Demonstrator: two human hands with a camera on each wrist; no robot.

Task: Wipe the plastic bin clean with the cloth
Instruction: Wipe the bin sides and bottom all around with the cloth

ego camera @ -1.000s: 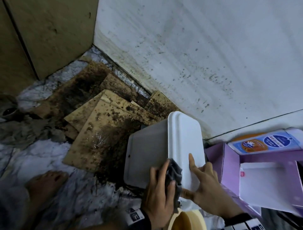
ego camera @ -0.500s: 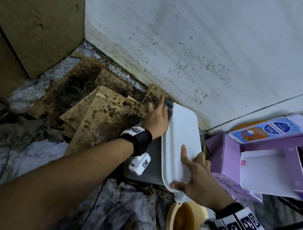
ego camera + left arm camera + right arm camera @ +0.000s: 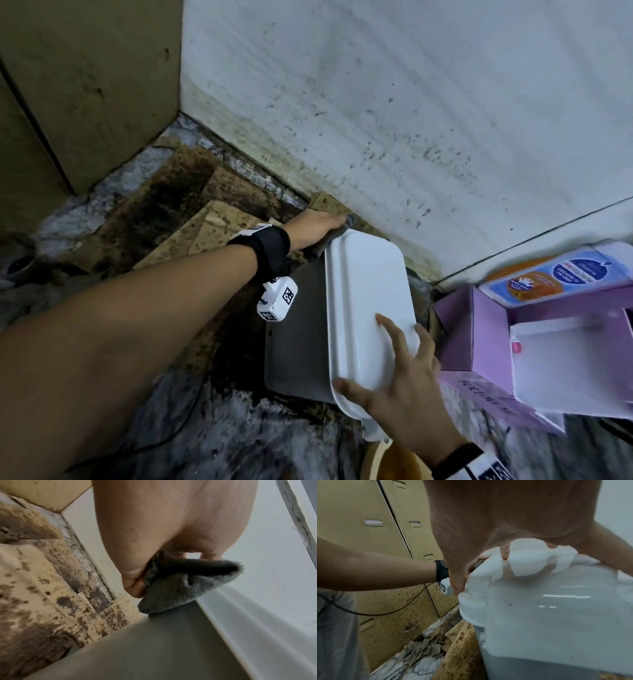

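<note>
Against the foot of a speckled white wall (image 3: 411, 102), on a marble-patterned floor (image 3: 191, 438), stands the white plastic bin with its grey side and white lid (image 3: 366, 308), tipped so the grey side faces left in the head view. Stained, mould-spotted sheets of brown cardboard (image 3: 205, 233) lie on the floor to its left, running under it and up to the wall. Just beside the bin on the right sits a purple cardboard box (image 3: 479, 335), with an orange and blue printed pack (image 3: 555, 277) behind that. A tan cabinet panel (image 3: 85, 96) closes the corner on the left, and the rim of a beige round container (image 3: 376, 455) shows just beside the bin's near end.

The left hand (image 3: 315, 229) reaches over the far corner of the bin, its thumb and fingers bunched round a dark grey terry cloth (image 3: 180, 591); the left wrist view shows the cloth pressed on the grey side where it meets the lid's rim. The right hand (image 3: 407, 387) lies on the lid's near end with fingers spread and straight, the thumb (image 3: 352, 389) at the rim.

The wall stands close behind the bin's far corner, leaving only a narrow gap there, and the purple box crowds the right side. To the left, over the cardboard, the floor lies open.
</note>
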